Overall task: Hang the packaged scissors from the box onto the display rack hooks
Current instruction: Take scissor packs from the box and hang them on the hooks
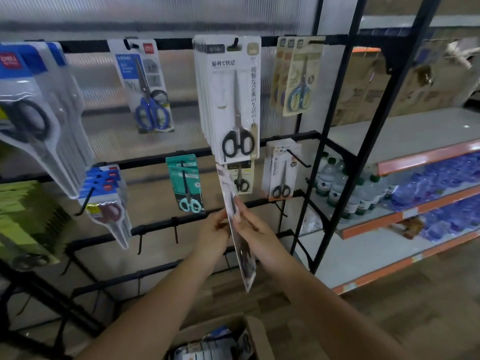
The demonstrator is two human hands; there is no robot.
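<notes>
Scissors pack [237, 229] edge-on, pinched between left hand [214, 229] and right hand [253, 228], below white packs [228, 100].

Glossy clear plastic over card on my scissors pack [235, 222]; matt black metal rack [259, 142]; brown cardboard box [255, 333].

Light: dim, cool and even, glowing through the ribbed translucent panel [161, 14] at 12 o'clock.
Shadows: soft and faint.
Blur: packs at 9 o'clock smeared; centre sharper.
Distortion: rack uprights [335, 157] lean and bow toward 3 o'clock.
</notes>
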